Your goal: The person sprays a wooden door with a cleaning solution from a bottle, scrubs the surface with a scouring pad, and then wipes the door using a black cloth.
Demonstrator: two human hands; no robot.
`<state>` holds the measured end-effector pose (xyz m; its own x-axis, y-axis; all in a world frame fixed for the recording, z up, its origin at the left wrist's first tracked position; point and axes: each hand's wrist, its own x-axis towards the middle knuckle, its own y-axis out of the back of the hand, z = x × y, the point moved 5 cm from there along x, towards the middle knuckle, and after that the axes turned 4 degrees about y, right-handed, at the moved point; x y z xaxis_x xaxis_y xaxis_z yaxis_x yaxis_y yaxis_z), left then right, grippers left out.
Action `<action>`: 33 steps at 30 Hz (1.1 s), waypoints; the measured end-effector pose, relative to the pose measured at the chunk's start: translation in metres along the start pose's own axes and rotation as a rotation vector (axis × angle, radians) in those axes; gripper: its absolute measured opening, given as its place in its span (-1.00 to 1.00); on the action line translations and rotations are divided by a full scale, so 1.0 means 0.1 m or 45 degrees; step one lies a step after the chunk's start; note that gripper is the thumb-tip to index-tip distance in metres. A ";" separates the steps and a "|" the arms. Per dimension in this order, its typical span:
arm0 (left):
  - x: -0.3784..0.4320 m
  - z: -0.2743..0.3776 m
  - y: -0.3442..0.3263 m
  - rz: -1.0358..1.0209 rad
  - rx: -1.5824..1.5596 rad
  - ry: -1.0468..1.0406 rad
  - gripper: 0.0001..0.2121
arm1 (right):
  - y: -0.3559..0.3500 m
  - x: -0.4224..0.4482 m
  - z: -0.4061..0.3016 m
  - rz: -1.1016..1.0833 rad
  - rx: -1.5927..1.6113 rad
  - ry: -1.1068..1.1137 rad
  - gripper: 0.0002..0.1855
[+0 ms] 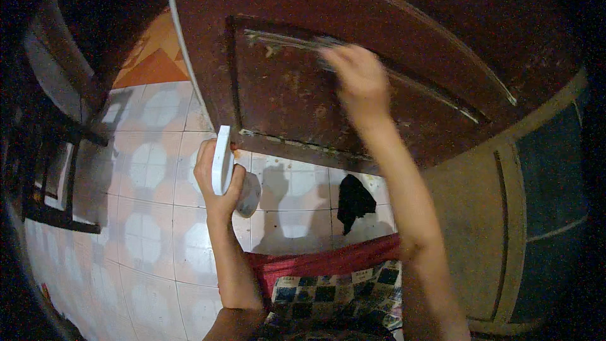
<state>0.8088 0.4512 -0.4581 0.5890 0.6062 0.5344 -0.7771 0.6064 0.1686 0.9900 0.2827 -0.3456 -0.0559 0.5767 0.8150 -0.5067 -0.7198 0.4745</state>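
Observation:
My left hand [222,199] grips a slim white object [222,161], seen nearly edge-on; its kind is unclear. That hand is beside the lower left edge of a dark brown wooden panel door [293,90]. Higher up, my right hand [362,83] is blurred, with its fingers bent against the upper moulding [279,40] of the door's recessed panel. A greyish piece [326,64] shows at those fingertips, too smeared to name. Along the moulding, pale worn streaks show. Below my left hand a clear round container [250,194] stands on the floor, partly hidden.
A crumpled black cloth [355,201] lies on the patterned tile floor [151,208], with small crumbs near the door's bottom edge. To the right is a tan door frame [502,227]. Dark furniture [71,189] stands at the left. An orange surface [156,57] shows past the door.

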 end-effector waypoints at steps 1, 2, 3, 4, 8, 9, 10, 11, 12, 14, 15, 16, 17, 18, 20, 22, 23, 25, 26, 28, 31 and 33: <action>0.01 0.01 -0.01 0.009 -0.013 -0.009 -0.73 | 0.28 -0.19 0.15 -0.040 -0.107 -0.094 -0.60; 0.00 0.02 0.00 0.011 -0.009 -0.005 -0.74 | 0.50 -0.37 0.25 -0.035 -0.165 -0.188 -0.54; -0.01 -0.02 0.04 0.023 -0.006 0.003 -0.74 | 0.62 -0.43 0.27 -0.032 -0.226 -0.281 -0.48; -0.01 -0.06 0.08 -0.003 0.016 0.001 -0.69 | 0.54 -0.42 0.24 -0.033 -0.212 -0.271 -0.48; 0.03 -0.10 0.18 0.017 0.114 -0.008 -0.64 | -0.01 -0.01 -0.10 0.078 -0.025 -0.161 -0.47; 0.02 -0.10 0.20 0.033 0.129 -0.005 -0.64 | -0.19 0.18 -0.22 0.095 0.042 -0.054 -0.55; 0.02 -0.12 0.22 0.053 0.108 0.017 -0.66 | -0.34 0.37 -0.34 0.117 0.113 0.038 -0.64; 0.02 -0.15 0.25 0.057 0.120 0.028 -0.66 | -0.51 0.50 -0.42 0.142 0.150 0.117 -0.69; 0.02 -0.19 0.30 0.089 0.105 0.048 -0.66 | -0.63 0.62 -0.48 0.137 0.159 0.162 -0.71; 0.00 -0.23 0.37 0.126 0.096 0.076 -0.66 | -0.71 0.73 -0.58 0.155 0.213 0.244 -0.71; 0.00 -0.25 0.40 0.130 0.091 0.081 -0.67 | -0.74 0.77 -0.63 0.176 0.252 0.328 -0.71; 0.00 -0.27 0.42 0.134 0.087 0.086 -0.67 | -0.77 0.79 -0.69 0.217 0.232 0.401 -0.70; 0.01 -0.29 0.43 0.146 0.093 0.089 -0.67 | -0.82 0.79 -0.73 0.222 0.242 0.408 -0.70; 0.03 -0.29 0.44 0.166 0.092 0.055 -0.73 | -0.87 0.80 -0.79 0.202 0.216 0.408 -0.71; 0.03 -0.31 0.49 0.177 0.108 0.031 -0.77 | -0.99 0.75 -0.92 0.193 0.204 0.412 -0.72; 0.02 -0.35 0.54 0.197 0.151 0.074 -0.76 | -1.32 0.43 -1.11 0.120 0.282 0.449 -0.74; 0.03 -0.37 0.54 0.202 0.160 0.108 -0.76 | -1.49 0.19 -1.20 -0.031 0.313 0.457 -0.72; 0.03 -0.37 0.45 0.198 0.127 0.097 -0.76 | -1.87 -0.39 -1.30 -0.277 0.349 0.597 -0.77; 0.02 -0.36 0.45 0.211 0.125 0.094 -0.76 | -2.06 -0.63 -1.42 -0.619 0.270 0.707 -0.80; 0.01 -0.38 0.52 0.250 0.097 0.095 -0.75 | -2.15 -0.69 -1.54 -0.884 0.356 0.776 -0.82; -0.01 -0.40 0.65 0.319 0.093 0.205 -0.75 | -2.07 -0.24 -1.42 -0.601 0.271 0.758 -0.77; -0.03 -0.47 0.77 0.368 0.123 0.273 -0.74 | -1.64 0.36 -1.30 0.000 0.272 0.698 -0.74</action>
<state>0.7572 0.5201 -0.4856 0.3675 0.8453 0.3878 -0.9294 0.3493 0.1193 0.9594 0.4716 -0.4376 -0.5212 0.6515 0.5513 -0.3252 -0.7489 0.5774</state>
